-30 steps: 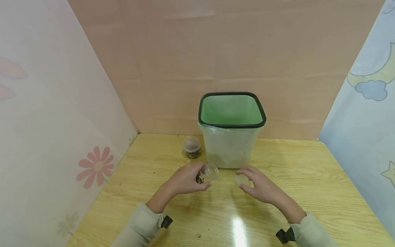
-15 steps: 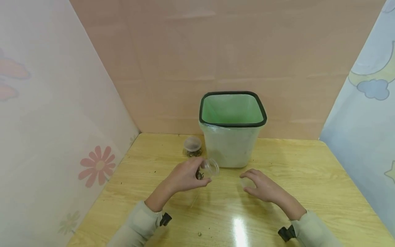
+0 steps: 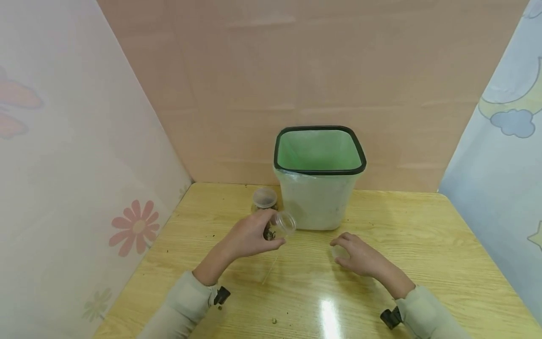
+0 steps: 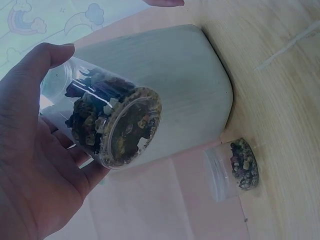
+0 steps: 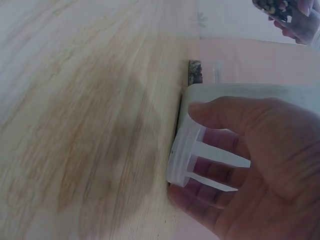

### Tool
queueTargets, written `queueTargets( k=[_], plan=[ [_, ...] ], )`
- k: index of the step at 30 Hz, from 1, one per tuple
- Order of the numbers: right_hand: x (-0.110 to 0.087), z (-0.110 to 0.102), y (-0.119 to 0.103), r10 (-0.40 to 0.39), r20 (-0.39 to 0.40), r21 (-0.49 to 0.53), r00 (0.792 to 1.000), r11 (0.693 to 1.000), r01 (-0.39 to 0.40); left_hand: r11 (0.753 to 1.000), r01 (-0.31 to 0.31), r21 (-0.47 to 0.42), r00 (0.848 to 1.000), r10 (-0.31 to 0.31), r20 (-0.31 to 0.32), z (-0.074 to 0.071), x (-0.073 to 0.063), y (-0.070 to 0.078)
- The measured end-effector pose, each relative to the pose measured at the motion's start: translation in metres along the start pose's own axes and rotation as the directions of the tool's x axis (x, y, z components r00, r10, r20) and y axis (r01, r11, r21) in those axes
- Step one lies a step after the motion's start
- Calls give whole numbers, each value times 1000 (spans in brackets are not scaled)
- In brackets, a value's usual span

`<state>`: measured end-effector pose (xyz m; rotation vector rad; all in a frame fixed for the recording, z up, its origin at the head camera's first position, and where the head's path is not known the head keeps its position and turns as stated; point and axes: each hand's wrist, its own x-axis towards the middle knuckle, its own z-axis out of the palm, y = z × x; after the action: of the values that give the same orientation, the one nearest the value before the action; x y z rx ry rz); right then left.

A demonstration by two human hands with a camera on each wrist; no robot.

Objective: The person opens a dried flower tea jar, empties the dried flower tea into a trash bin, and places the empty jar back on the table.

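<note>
Tilted in the air just in front of the bin, a clear plastic jar (image 3: 286, 223) is held by my left hand (image 3: 247, 236), thumb and fingers around its sides. In the left wrist view, dark dried bits, like herbal tea or potpourri, lie toward the bottom of that jar (image 4: 117, 117). My right hand (image 3: 360, 256) pinches a translucent lid (image 5: 184, 157) on edge, low over the table. A second jar (image 4: 232, 170) with similar dried bits stands beside the bin, partly hidden behind my left hand in the head view.
A pale green bin (image 3: 315, 202) with a black rim stands at the back of the wooden table (image 3: 402, 226). A thin pale strip (image 3: 269, 270) and small crumbs (image 3: 274, 321) lie on the tabletop. Printed walls close off the left, back and right.
My left hand has moved slightly up and to the left with the jar, now overlapping the second jar in view. My right hand has shifted a little right with the lid.
</note>
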<state>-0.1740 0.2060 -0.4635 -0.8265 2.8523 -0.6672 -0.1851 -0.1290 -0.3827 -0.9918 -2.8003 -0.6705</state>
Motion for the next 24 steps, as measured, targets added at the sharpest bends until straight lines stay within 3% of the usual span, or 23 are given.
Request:
queueTargets(
  k=[17,24],
  plan=[
    [6,9,3,-48,2,-98,999,994,48,1000,-18,11,999,19,-37,-29,10,3],
    [4,-1,-3,8,26,-63,1000,998,-6,999,-24,28,999,25,-42,-43,15,2]
  ],
)
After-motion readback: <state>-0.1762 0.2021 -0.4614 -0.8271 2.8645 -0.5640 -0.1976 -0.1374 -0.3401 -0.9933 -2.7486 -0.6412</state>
